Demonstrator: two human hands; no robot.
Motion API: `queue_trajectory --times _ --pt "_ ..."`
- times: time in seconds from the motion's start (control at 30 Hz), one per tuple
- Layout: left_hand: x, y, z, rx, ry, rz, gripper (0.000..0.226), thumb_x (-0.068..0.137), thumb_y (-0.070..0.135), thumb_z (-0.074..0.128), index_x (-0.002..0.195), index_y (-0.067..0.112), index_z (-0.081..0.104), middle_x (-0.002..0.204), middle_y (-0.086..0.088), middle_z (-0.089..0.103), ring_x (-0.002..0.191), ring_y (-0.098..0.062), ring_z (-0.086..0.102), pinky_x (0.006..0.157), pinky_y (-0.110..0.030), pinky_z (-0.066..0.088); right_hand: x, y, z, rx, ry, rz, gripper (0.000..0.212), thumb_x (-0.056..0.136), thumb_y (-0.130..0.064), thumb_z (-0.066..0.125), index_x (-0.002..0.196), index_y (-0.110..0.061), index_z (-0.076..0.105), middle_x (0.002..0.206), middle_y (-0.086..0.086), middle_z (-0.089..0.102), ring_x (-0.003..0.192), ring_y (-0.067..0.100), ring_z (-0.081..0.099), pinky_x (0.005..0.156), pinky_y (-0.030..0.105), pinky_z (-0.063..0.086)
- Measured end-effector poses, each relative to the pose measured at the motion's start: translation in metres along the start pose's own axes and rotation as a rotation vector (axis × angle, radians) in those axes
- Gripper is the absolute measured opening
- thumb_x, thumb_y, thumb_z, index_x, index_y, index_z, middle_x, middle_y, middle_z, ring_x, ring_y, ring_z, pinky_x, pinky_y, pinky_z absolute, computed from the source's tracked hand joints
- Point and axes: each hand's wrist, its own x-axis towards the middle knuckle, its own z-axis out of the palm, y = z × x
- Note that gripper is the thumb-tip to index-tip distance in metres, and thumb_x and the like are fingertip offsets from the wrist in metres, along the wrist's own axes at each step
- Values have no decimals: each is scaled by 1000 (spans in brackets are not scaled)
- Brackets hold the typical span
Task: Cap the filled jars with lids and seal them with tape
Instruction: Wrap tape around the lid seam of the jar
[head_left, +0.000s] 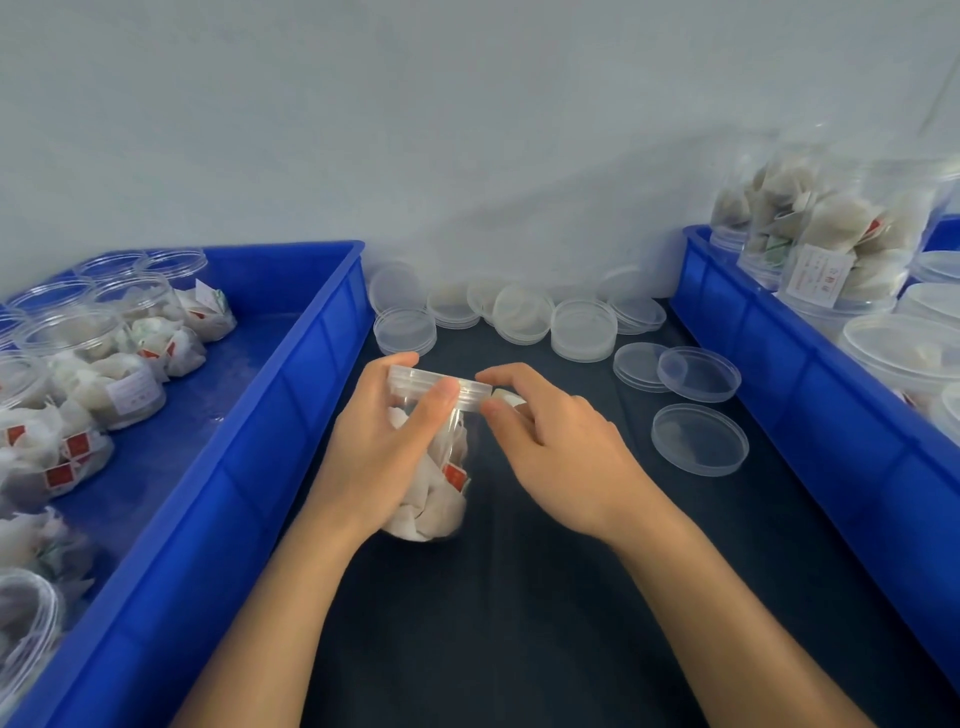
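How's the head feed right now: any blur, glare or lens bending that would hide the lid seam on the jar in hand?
Head view: soft, even light, no hard glare on the lid; the jar and both hands are fairly sharp. Wide-angle bending curves the left blue bin and right blue bin, and the jars at the top right smear near the edge.

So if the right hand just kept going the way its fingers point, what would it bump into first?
Almost at once, the lid on the jar: the right hand has its fingertips at the lid's right edge, pointing left. The left hand lies beyond.
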Motion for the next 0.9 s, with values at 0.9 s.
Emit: queue_trajectory --times 0.9 --pt "-5 15 10 386 107 87 103 65 93 59 151 38 42 106 35 52 96 16 54 69 -11 38 4 9 -10 30 -168 178 53 100 -62 44 84 -21 74 51 -12 50 49 6 46 54 30 39"
